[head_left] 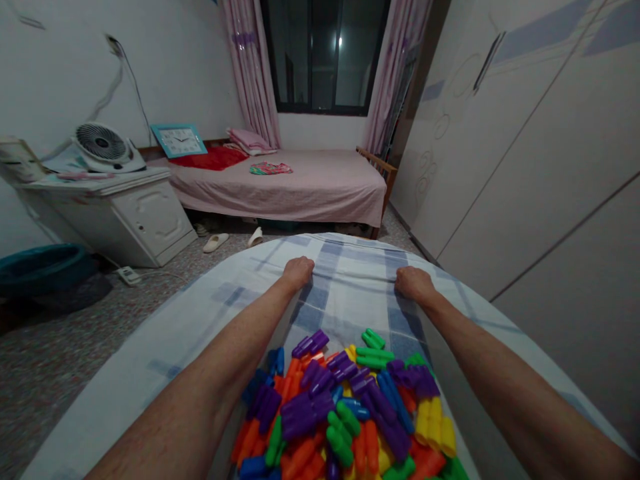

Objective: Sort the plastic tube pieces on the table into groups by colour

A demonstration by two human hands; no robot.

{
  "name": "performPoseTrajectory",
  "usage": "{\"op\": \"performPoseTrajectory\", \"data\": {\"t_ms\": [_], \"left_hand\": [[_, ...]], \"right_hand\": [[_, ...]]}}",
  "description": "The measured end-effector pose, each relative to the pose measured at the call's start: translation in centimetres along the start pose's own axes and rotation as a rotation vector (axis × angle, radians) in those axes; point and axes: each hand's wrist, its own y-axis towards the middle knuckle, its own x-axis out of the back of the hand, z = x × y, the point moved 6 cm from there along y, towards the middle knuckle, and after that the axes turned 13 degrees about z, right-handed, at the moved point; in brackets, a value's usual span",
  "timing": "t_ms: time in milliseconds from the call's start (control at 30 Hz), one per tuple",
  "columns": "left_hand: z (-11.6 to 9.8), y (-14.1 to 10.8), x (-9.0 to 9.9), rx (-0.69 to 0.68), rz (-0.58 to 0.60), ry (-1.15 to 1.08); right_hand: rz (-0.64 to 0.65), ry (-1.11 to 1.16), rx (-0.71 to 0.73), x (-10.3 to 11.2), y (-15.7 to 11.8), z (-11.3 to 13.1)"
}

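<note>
Both arms reach forward over a blue and white checked cloth [350,267]. My left hand [299,272] is closed in a fist on the cloth, pinching a fold of it. To the right, my right hand [414,283] is also closed on the cloth, and a crease runs taut between the two fists. Nearer to me, between the forearms, lies a heap of plastic building pieces [345,407] in purple, green, orange, blue and yellow.
A bed with a pink sheet [310,187] stands beyond the cloth. At the left are a white cabinet [150,217] with a fan [103,143], a blue-framed clock [180,140] and a teal bin [45,267]. A tall wardrobe [525,167] lines the right side.
</note>
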Motion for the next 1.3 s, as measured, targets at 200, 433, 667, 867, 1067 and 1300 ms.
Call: {"op": "performPoseTrajectory", "data": {"t_ms": [200, 433, 667, 867, 1067, 1300], "left_hand": [[0.0, -0.1, 0.3, 0.054, -0.109, -0.020], [1.3, -0.1, 1.0, 0.033, -0.107, -0.052], [0.0, 2.7, 1.0, 0.067, -0.062, -0.104], [-0.9, 3.3, 1.2, 0.148, -0.144, -0.133], [-3.8, -0.4, 0.5, -0.294, -0.187, -0.100], [-2.1, -0.6, -0.9, -0.223, 0.059, -0.076]], "right_hand": [[-0.053, 0.070, -0.062, 0.3, 0.1, -1.0], [-0.059, 0.145, -0.140, 0.6, 0.2, -3.5], [-0.017, 0.157, -0.119, 0.3, 2.9, -2.6], [-0.110, 0.215, -0.220, 0.7, 2.8, -2.4], [-0.161, 0.274, 0.347, 0.0, -1.6, 1.7], [0.008, 0.139, 0.308, -1.5, -1.0, 2.5]]}}
